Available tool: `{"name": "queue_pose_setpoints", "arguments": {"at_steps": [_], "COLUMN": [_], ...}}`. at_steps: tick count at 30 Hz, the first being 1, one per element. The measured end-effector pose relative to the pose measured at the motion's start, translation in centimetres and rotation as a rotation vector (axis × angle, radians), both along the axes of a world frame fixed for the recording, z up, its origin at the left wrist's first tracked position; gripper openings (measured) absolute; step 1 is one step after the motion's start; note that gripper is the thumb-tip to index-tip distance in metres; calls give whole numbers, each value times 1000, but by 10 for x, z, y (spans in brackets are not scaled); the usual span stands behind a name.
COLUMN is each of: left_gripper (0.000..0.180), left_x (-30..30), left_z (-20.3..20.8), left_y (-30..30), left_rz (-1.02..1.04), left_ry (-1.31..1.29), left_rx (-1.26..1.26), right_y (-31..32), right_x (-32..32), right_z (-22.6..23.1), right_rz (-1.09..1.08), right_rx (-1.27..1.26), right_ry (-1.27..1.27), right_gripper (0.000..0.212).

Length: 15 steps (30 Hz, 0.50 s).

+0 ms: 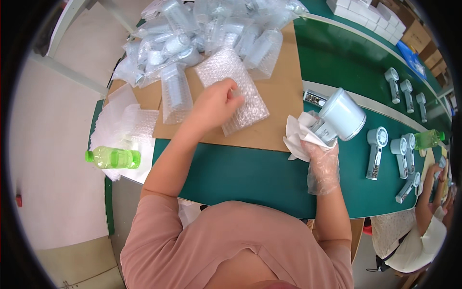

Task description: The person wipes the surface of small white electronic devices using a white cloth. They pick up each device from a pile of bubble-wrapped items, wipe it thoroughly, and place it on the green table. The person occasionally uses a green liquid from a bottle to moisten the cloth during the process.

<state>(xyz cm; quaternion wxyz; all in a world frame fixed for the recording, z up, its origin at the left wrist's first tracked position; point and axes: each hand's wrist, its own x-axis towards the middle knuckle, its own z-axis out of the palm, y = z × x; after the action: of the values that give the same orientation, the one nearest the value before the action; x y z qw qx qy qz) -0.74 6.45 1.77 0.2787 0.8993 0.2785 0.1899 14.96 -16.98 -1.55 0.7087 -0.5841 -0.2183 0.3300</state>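
My left hand point(217, 102) rests on a bubble-wrap bag point(233, 89) lying on a sheet of brown cardboard point(281, 96), fingers pinching its upper edge. My right hand point(321, 159), in a clear plastic glove, grips a white hand-held fan point(340, 118) by its handle together with a white cloth point(299, 135), raised just above the green belt point(260, 176).
A heap of bubble-wrapped fans point(211, 29) fills the far end of the cardboard. Flat bubble bags point(122, 125) and a green bottle point(113, 157) lie at my left. More silver fans point(376, 149) lie along the belt at right, where another person point(423, 231) sits. Boxes point(365, 14) are stacked beyond.
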Motion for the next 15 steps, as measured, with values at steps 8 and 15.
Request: {"name": "queue_pose_setpoints", "arguments": {"at_steps": [8,15], "left_gripper": [18,9], "left_x": [-3,-2], "left_z": [-36,-45], "left_y": [-17,-25], "left_rz": [-270,-128], "left_ry": [124,58], "left_rx": [76,135], "right_y": [24,11], "right_x": [12,2], "right_z": [-34,2], "right_rz": [180,158], "right_rx": [-100,-178], "right_ry": [-248,-393], "right_gripper": [53,61]}}
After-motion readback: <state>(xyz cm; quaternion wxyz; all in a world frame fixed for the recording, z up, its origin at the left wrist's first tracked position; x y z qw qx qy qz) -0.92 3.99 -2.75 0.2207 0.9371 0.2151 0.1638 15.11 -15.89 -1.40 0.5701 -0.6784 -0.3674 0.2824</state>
